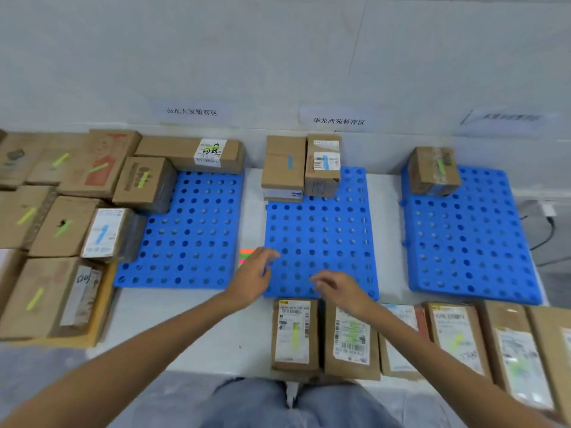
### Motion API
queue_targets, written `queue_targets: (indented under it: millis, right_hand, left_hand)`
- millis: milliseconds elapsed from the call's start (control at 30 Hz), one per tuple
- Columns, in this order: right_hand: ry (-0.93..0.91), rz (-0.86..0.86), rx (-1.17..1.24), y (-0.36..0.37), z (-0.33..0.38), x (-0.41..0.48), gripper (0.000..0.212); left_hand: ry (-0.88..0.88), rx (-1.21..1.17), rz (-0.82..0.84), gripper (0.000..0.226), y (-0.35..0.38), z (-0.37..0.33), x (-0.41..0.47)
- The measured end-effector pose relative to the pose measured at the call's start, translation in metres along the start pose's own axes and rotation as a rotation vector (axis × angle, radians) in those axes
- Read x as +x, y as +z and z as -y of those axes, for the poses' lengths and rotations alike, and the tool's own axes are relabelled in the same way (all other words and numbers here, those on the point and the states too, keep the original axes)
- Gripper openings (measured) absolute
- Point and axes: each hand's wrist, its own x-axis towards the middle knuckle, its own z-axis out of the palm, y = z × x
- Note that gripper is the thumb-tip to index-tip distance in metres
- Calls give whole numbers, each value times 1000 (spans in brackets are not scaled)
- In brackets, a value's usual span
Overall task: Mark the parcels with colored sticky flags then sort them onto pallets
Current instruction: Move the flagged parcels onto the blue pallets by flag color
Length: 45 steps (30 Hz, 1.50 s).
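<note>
Three blue perforated pallets lie on the floor: left (191,239), middle (321,239), right (469,239). A pad of coloured sticky flags (246,254) lies between the left and middle pallets. My left hand (253,274) hovers over the pad and the middle pallet's edge, fingers relaxed, holding nothing. My right hand (340,288) hangs over the middle pallet's front edge, fingers loosely spread, empty. Just below it lie two parcels with green flags: one (295,333) and another (352,339). Two blue-flagged boxes (284,163) stand at the middle pallet's back.
Many cardboard boxes with green flags (61,223) crowd the left side. One green-flagged box (434,169) sits on the right pallet's back corner. A row of flat parcels (457,338) runs along the front right. Paper signs hang on the wall (338,121). Cables lie at far right (543,230).
</note>
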Motion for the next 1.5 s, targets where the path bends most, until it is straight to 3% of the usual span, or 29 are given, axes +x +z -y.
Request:
queue_targets:
  millis: [100,200,333,533,733,967,1133,1233,1367,1433,1500]
  right_hand:
    - [90,108,-250,49,-24,-20,31]
    - [156,40,-325,86,-34,-28,36]
    - [190,-165,-455,121,-38,-32,46]
    - [169,-288,-272,129,-32,-25,34]
    - [-62,-455,-191,119,40,-32,29]
    - [-257,-377,88,114,121,24,30]
    - [-350,-235,52,125,165,85,47]
    - [-284,-83,-14,139,169,120,56]
    - [-170,62,-219,172,138,149,72]
    - [-164,19,-298,181,131,160,71]
    - [-188,-38,-298,186,141,173,69]
  left_hand:
    - [-303,-89,211,47,26,6,-48]
    - [-530,-235,463,63,39,-5,-74]
    - [-483,-392,510,51,47,-15,-88]
    - [-548,-494,418,57,31,-7,-99]
    - [-485,-602,184,50,-15,5,-108]
    - [-419,-526,-196,59,-100,12,-71]
    - [-417,-514,-375,65,-136,52,-39]
    - [-349,-384,-302,64,-148,87,-29]
    - [-319,221,107,63,-144,142,-24]
    - [-268,423,102,63,-154,152,-19]
    - [-144,556,-26,60,-176,159,-4]
